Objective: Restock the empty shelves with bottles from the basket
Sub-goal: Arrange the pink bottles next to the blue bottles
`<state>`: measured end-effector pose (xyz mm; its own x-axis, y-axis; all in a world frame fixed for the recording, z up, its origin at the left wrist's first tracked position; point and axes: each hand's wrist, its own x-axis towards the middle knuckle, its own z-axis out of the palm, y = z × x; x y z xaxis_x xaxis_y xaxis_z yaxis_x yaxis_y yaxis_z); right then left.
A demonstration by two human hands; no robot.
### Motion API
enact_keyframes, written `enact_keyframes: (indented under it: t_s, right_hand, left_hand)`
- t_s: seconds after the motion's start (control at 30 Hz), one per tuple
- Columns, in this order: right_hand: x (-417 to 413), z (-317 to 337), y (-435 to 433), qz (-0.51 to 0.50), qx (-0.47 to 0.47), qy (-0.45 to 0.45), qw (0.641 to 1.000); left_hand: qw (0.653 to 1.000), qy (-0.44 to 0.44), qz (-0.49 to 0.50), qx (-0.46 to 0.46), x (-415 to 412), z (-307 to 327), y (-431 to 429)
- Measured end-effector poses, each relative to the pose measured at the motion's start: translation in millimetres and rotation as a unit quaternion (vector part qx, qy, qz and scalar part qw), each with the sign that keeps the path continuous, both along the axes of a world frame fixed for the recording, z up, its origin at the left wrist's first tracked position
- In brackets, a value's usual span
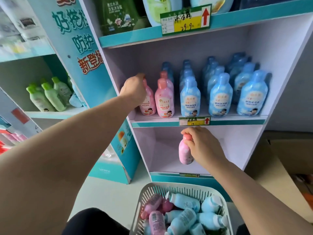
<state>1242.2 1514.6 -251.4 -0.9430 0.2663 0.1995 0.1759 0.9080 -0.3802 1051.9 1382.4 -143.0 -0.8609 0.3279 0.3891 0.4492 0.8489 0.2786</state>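
My left hand (pixel 135 88) grips the neck of a pink bottle (pixel 148 103) standing at the left end of the middle shelf (pixel 152 119). Beside it stand more pink bottles (pixel 164 99) and several rows of blue bottles (pixel 220 92). My right hand (pixel 201 145) holds another pink bottle (pixel 184 152) by its cap, upright in the air in front of the bare lower shelf (pixel 171 169). A white slotted basket (pixel 145 197) at the bottom holds several pink and blue bottles lying down.
The white and teal cardboard stand has an upper shelf with large green and blue packs (pixel 116 16) and price tags (pixel 185 20). A neighbouring shelf at left holds green bottles (pixel 49 95). A brown cardboard box (pixel 286 160) sits at right.
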Motion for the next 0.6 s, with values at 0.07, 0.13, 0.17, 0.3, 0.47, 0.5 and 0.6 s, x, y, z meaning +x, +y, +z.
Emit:
enact_keyframes:
  t_s: [0.07,0.13,0.17,0.3,0.47,0.5,0.6]
  right_hand:
    - [1,2,-2,-0.001,0.007,-0.022,1.0]
    - [2,2,-4,-0.002,0.015,-0.019,1.0]
    - [3,1,-5,0.0,0.02,-0.009,1.0]
    - [6,0,-8,0.011,0.012,0.011,1.0]
    - [3,5,-12,0.015,0.005,-0.052,0.999]
    - [1,6,-12,0.014,0.005,-0.06,0.998]
    - [-3,8,-9,0.007,0.0,-0.08,0.997]
  left_hand:
    - [0.999,0.011,-0.011,-0.038,6,1,1]
    - [0.995,0.028,-0.023,-0.092,13,-1,1]
    - [0.992,0.04,-0.022,-0.115,14,-4,1]
    - [0.981,0.099,-0.019,-0.166,11,-16,1]
    - [0.98,0.098,-0.011,-0.171,-1,-14,13]
    - [0.981,0.089,-0.01,-0.172,-5,-12,16]
    - [0.982,0.07,-0.004,-0.177,-20,-8,28]
